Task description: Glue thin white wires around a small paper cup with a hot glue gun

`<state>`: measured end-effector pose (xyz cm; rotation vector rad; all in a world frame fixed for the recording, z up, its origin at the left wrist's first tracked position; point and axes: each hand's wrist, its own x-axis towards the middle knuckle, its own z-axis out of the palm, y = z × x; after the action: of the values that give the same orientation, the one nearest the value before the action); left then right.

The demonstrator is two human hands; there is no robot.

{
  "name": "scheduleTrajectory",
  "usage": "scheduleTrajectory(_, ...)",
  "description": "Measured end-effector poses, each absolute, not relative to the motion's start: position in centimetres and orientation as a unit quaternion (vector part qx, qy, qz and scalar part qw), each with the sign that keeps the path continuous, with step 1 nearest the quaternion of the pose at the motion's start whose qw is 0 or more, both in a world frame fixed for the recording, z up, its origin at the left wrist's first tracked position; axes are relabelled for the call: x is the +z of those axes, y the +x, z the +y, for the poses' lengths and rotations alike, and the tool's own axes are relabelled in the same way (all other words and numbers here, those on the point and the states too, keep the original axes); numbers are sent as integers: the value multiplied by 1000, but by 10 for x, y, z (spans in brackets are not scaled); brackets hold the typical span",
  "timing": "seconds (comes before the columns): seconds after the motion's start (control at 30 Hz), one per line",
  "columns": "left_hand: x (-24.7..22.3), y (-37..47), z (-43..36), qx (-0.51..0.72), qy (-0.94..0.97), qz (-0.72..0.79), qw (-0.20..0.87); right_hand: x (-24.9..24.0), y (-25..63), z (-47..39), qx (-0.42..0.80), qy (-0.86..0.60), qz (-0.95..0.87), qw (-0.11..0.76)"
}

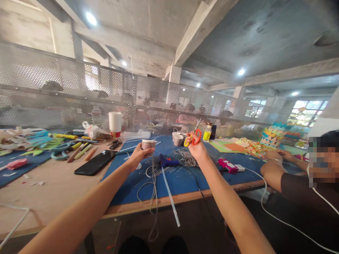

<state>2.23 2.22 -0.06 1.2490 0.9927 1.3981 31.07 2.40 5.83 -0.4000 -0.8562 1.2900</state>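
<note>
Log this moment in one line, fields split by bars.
left hand: holding small cup | right hand: holding orange-and-yellow scissors, blades up | blue mat: glue gun, tangled cord

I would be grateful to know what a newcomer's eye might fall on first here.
Probably the orange-and-yellow-handled scissors, raised blades-up in the right hand. Next might come the small cup in the left hand, with grey cord hanging below it. Between the hands, a blue glue gun lies on the blue mat, near a long clear stick jutting past the table edge.
</note>
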Motion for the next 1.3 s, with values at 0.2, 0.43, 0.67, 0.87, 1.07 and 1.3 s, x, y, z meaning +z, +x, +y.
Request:
scheduleTrajectory(0.2,5,23,15,573,507,368,528,33,282,31,584,-221,-473,621)
scheduleTrajectory(0.43,8,26,9,554,490,344,578,16,265,36,353,-352,-712,494)
scheduleTrajectory(0.67,9,22,9,547,516,354,556,7,271,20,-8,-412,-835,363)
scheduleTrajectory(0.87,15,18,6,531,503,370,572,17,278,11,-37,-404,-857,317)
scheduleTrajectory(1.07,12,10,8,494,530,364,585,20,282,8,-40,-406,-863,297)
scheduleTrajectory(1.3,13,10,6,475,545,361,589,17,281,7,-44,-421,-856,296)
